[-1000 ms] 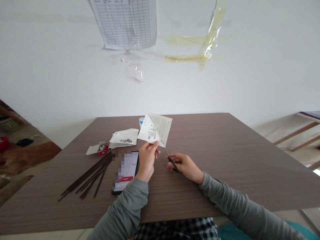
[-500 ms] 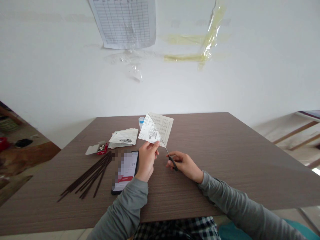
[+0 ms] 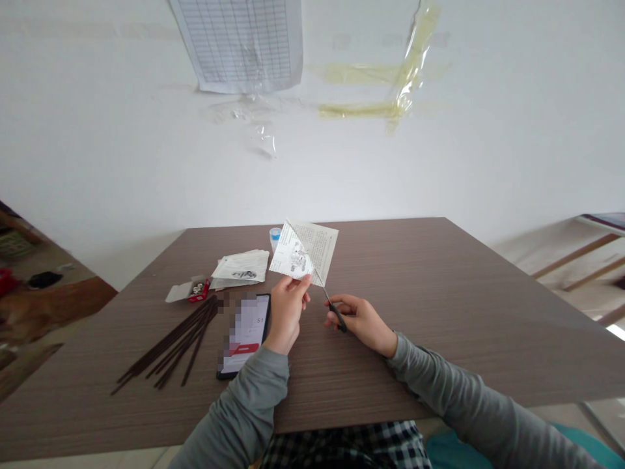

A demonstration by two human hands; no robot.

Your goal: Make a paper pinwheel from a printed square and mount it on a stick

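Note:
My left hand [image 3: 289,309] pinches the lower edge of a square sheet of printed paper [image 3: 319,246], held up above the table. A slanting line divides the sheet from its top left corner down to the lower right, with a small black drawing on the left part. In my right hand [image 3: 364,320] is a pair of scissors [image 3: 336,317] with black handles. Its blades lie along that slanting line at the paper's lower edge; how far they are apart is too small to tell.
On the brown table [image 3: 439,293], a phone [image 3: 244,335] lies left of my left hand. Beside it are several dark thin sticks [image 3: 170,342], an opened red box of small metal pieces [image 3: 198,288], a stack of printed papers [image 3: 240,268] and a clear container with a blue band [image 3: 275,237].
Hardly anything differs. The whole view has shifted very slightly, while both hands, the paper and the scissors keep nearly the same positions.

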